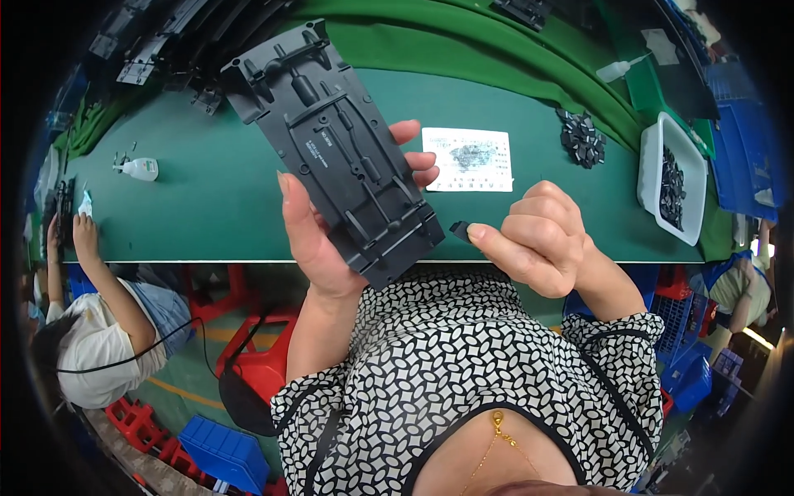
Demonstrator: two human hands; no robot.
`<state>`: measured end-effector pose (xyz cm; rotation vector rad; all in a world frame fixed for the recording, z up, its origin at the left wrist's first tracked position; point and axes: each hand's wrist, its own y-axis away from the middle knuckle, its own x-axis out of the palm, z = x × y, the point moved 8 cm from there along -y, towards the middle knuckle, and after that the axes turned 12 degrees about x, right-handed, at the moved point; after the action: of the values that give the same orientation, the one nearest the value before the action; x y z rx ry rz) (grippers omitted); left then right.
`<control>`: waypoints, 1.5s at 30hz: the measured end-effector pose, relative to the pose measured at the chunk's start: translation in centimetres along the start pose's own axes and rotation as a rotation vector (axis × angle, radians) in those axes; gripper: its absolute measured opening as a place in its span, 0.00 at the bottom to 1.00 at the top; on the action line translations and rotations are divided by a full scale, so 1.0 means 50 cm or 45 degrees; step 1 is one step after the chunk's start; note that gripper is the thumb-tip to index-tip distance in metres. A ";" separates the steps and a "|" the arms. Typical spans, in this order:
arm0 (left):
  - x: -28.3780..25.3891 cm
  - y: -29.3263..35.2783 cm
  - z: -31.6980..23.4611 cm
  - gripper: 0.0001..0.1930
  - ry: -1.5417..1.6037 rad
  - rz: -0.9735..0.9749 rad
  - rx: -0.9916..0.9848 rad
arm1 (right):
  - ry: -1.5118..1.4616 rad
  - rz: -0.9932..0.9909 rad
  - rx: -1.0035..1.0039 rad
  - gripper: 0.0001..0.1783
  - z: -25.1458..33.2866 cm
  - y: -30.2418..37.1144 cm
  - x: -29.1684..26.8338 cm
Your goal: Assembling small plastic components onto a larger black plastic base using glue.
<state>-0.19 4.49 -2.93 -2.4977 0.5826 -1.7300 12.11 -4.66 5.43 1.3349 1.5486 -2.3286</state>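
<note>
A long black molded plastic panel (339, 145), ribbed and with pale print on its face, is tilted over the table's front edge. My left hand (318, 236) grips its lower end, thumb on one side and fingertips showing past the other. Close to the panel's lower right corner, my right hand (538, 240) pinches a small black piece (460, 229) between thumb and forefinger, its other fingers curled. A slight gap separates the piece from the panel. Beyond my hands lies a pile of similar small black pieces (582, 139).
A printed white sheet (467, 161) lies on the green table (248, 223). At right stands a white tray (649, 178) of black pieces; at left, a white bottle (142, 169). Black panels (165, 50) are stacked far left. A co-worker (107, 331) sits at left.
</note>
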 end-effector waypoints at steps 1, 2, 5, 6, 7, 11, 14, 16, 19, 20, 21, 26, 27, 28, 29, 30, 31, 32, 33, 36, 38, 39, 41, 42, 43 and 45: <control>0.003 0.001 -0.003 0.42 -0.013 0.006 0.014 | -0.022 0.021 0.040 0.18 -0.001 -0.004 0.001; 0.003 0.000 0.001 0.42 -0.013 0.006 0.007 | -0.015 0.028 0.039 0.19 -0.002 -0.003 0.004; 0.006 -0.003 0.003 0.42 0.012 0.014 0.021 | -0.028 0.037 0.032 0.20 -0.002 -0.006 0.016; 0.006 -0.003 0.002 0.43 -0.011 0.021 0.030 | -0.026 0.034 0.038 0.20 -0.004 -0.006 0.016; 0.008 -0.004 0.000 0.43 -0.034 0.029 0.039 | -0.022 0.044 0.037 0.20 -0.005 -0.005 0.018; 0.009 0.000 -0.001 0.44 -0.074 0.005 0.045 | -0.040 0.052 0.045 0.21 -0.007 -0.005 0.024; 0.008 0.002 0.000 0.44 -0.108 0.004 0.055 | -0.040 0.055 0.070 0.16 -0.008 -0.006 0.023; 0.006 0.002 0.000 0.45 -0.124 -0.025 0.069 | -0.039 0.049 0.075 0.16 -0.008 -0.005 0.022; 0.009 0.001 -0.003 0.45 -0.149 -0.016 0.083 | -0.051 0.036 0.072 0.16 -0.008 -0.006 0.021; 0.010 0.001 -0.002 0.45 -0.150 -0.013 0.076 | -0.058 0.034 0.068 0.16 -0.009 -0.005 0.022; 0.009 0.001 -0.001 0.45 -0.165 -0.012 0.079 | -0.053 0.031 0.073 0.16 -0.010 -0.004 0.023; 0.011 0.001 0.002 0.45 -0.141 -0.008 0.089 | -0.072 0.033 0.048 0.14 -0.008 -0.002 0.027; 0.013 0.001 0.001 0.45 -0.139 -0.006 0.092 | -0.071 0.031 0.050 0.14 -0.008 -0.002 0.026; 0.015 0.001 0.001 0.45 -0.136 -0.005 0.096 | -0.070 0.035 0.048 0.14 -0.007 -0.002 0.026; 0.015 0.002 0.001 0.45 -0.138 -0.004 0.094 | -0.069 0.040 0.047 0.14 -0.007 -0.002 0.027; 0.016 0.002 0.000 0.46 -0.163 0.004 0.099 | -0.069 0.038 0.048 0.14 -0.006 -0.003 0.026; 0.016 0.003 0.000 0.46 -0.188 0.011 0.104 | -0.075 0.048 0.047 0.14 -0.006 -0.003 0.026; 0.017 0.003 0.001 0.46 -0.187 0.014 0.101 | -0.077 0.060 0.048 0.14 -0.006 -0.002 0.026; 0.017 0.003 0.001 0.46 -0.229 0.015 0.104 | -0.074 0.059 0.050 0.14 -0.006 -0.001 0.026; 0.019 0.005 0.002 0.47 -0.325 0.030 0.109 | -0.067 0.069 0.044 0.14 -0.005 0.002 0.028; 0.021 0.006 0.001 0.47 -0.379 0.042 0.112 | -0.072 0.098 0.032 0.17 -0.003 0.004 0.031; 0.024 0.007 0.000 0.47 -0.406 0.055 0.109 | -0.071 0.097 0.034 0.17 -0.003 0.004 0.031; 0.027 0.008 0.001 0.47 -0.435 0.068 0.105 | -0.065 0.107 0.031 0.17 -0.002 0.003 0.033; 0.026 0.008 0.000 0.47 -0.427 0.051 0.116 | -0.065 0.106 0.031 0.17 -0.002 0.003 0.033; 0.026 0.009 -0.001 0.47 -0.419 0.034 0.126 | -0.064 0.100 0.028 0.17 -0.001 0.002 0.034; 0.026 0.007 -0.001 0.47 -0.439 0.064 0.123 | -0.060 0.096 0.031 0.17 -0.002 0.004 0.034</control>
<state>0.07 3.72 -1.85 -2.6002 0.5132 -1.2355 11.21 -3.98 4.14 1.3098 1.4358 -2.3238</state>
